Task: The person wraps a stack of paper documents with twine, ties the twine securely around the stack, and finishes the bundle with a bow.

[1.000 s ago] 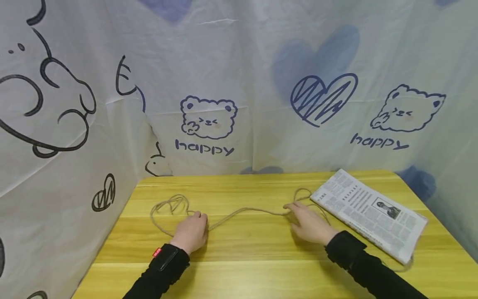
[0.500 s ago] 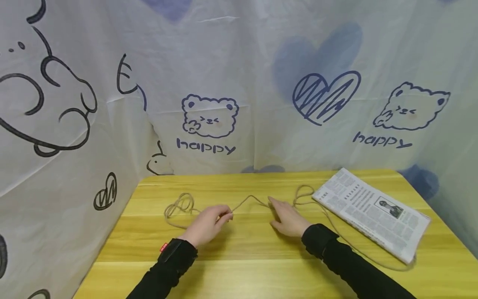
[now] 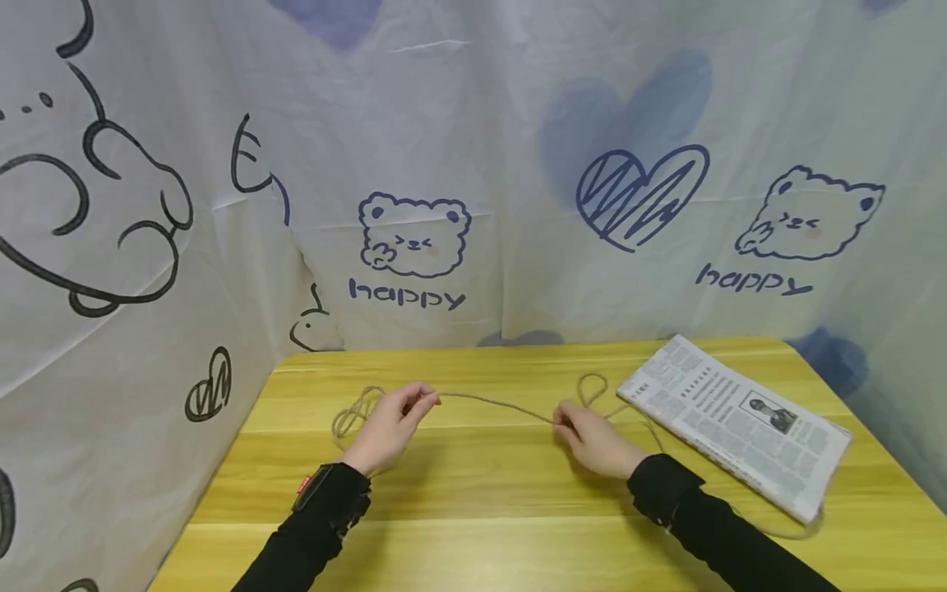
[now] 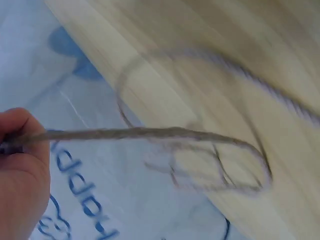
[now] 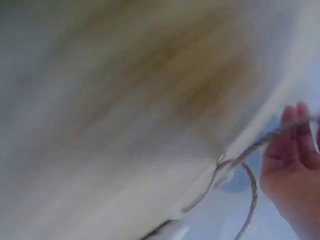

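A thin brown twine (image 3: 503,404) runs between my two hands above the table, bowing slightly. My left hand (image 3: 390,423) pinches it between thumb and fingertips; in the left wrist view the twine (image 4: 150,132) comes out of the fingers (image 4: 25,120) and bends back into loose loops. My right hand (image 3: 598,441) holds the twine's other side with curled fingers. In the right wrist view the twine (image 5: 262,141) crosses the fingers (image 5: 290,132) and trails off in a loop. A tangled coil of twine (image 3: 348,421) lies behind the left hand.
A folded newspaper (image 3: 728,423) lies slanted on the right side of the yellow wooden table (image 3: 481,485). Some twine passes beside and near its lower corner. A printed white cloth (image 3: 518,164) hangs behind and along the sides.
The left hand moved right, then drew back left and up with the twine. The right hand moved left, then slightly back right, closing its fingers on the twine; the stretch between them straightened.
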`<state>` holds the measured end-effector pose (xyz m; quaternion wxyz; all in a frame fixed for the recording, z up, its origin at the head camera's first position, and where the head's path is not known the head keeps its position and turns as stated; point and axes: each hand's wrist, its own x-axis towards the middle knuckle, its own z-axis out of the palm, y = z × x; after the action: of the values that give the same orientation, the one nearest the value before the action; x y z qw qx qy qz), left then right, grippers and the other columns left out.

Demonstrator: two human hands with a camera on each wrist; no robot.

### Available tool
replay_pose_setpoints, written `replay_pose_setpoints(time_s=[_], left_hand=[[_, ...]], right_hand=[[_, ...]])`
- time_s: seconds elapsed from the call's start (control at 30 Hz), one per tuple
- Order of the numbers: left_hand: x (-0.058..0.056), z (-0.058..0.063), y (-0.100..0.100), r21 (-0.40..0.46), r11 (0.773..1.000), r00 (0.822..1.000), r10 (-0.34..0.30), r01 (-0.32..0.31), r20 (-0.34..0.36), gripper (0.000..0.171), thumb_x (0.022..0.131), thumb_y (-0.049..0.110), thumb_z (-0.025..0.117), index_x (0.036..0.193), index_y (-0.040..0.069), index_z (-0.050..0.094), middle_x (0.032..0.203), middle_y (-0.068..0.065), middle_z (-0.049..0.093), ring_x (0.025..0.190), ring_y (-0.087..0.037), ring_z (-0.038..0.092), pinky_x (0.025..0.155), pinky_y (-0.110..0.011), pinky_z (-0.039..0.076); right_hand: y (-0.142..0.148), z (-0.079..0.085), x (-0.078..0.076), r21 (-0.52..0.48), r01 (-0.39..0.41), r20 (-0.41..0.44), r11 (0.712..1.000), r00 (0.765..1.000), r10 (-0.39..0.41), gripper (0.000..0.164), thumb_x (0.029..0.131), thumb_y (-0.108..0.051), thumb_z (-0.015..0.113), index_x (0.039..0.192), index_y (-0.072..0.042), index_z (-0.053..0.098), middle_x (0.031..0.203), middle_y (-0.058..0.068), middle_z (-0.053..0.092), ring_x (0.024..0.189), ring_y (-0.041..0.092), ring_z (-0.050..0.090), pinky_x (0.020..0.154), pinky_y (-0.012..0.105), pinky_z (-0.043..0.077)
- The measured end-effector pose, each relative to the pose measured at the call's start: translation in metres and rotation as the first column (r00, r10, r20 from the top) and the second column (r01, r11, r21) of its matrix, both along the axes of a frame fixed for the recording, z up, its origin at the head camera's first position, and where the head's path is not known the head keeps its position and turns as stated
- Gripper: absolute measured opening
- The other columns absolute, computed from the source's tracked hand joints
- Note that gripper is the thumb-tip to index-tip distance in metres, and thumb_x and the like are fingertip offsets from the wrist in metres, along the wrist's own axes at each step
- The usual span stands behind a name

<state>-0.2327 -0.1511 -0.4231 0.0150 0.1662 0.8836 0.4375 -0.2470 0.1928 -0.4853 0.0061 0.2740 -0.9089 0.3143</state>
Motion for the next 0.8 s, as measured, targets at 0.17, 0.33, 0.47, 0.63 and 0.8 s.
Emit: replay_pose_setpoints(time_s=[0.17, 0.33, 0.47, 0.63, 0.8], left_hand=[[-0.006, 0.001, -0.03, -0.072, 0.994, 0.996, 0.082, -0.084, -0.029, 0.026, 0.107, 0.032, 0.049, 0.103, 0.014, 0.067, 0.079, -0.004, 0.054, 0.065, -0.011, 0.041, 0.065, -0.029, 0.036], [-0.009, -0.002, -0.072, -0.105, 0.982, 0.987, 0.151, -0.156, -0.056, 0.037, 0.107, 0.04, 0.046, 0.107, 0.01, 0.068, 0.089, -0.01, 0.063, 0.07, -0.017, 0.045, 0.069, -0.034, 0.037], [-0.016, -0.015, -0.114, -0.137, 0.962, 0.966, 0.219, -0.238, -0.139, 0.048, 0.105, 0.054, 0.042, 0.108, 0.013, 0.067, 0.094, -0.013, 0.065, 0.074, -0.019, 0.046, 0.066, -0.041, 0.04], [-0.015, -0.015, -0.152, -0.189, 0.913, 0.924, 0.325, -0.363, -0.202, 0.054, 0.105, 0.056, 0.04, 0.106, 0.007, 0.066, 0.078, -0.009, 0.055, 0.063, -0.017, 0.038, 0.056, -0.039, 0.035], [-0.004, 0.006, -0.163, -0.256, 0.841, 0.877, 0.434, -0.476, -0.205, 0.046, 0.109, 0.039, 0.044, 0.104, -0.001, 0.066, 0.07, -0.01, 0.057, 0.054, -0.018, 0.039, 0.051, -0.03, 0.03]], right_hand=[[0.028, 0.021, 0.0, -0.299, 0.136, 0.093, 0.944, 0.989, -0.113, 0.011, 0.109, -0.007, 0.041, 0.105, 0.001, 0.048, 0.081, 0.015, 0.056, 0.072, 0.018, 0.055, 0.068, 0.026, 0.046], [0.057, 0.037, 0.0, -0.394, 0.276, 0.178, 0.877, 0.959, -0.222, 0.027, 0.112, -0.02, 0.034, 0.106, 0.004, 0.045, 0.078, 0.013, 0.048, 0.067, 0.015, 0.05, 0.066, 0.027, 0.047], [0.08, 0.044, 0.003, -0.322, 0.372, 0.211, 0.871, 0.925, -0.317, 0.042, 0.112, -0.036, 0.033, 0.114, 0.003, 0.048, 0.074, 0.008, 0.047, 0.058, 0.014, 0.04, 0.059, 0.029, 0.037], [0.102, 0.044, 0.005, -0.328, 0.409, 0.285, 0.852, 0.902, -0.324, 0.049, 0.11, -0.046, 0.031, 0.108, 0.0, 0.047, 0.071, 0.004, 0.041, 0.057, 0.018, 0.038, 0.058, 0.033, 0.037], [0.118, 0.046, 0.004, -0.459, 0.427, 0.467, 0.779, 0.862, -0.197, 0.049, 0.106, -0.055, 0.031, 0.086, -0.011, 0.035, 0.069, -0.001, 0.033, 0.056, 0.016, 0.029, 0.058, 0.038, 0.027]])
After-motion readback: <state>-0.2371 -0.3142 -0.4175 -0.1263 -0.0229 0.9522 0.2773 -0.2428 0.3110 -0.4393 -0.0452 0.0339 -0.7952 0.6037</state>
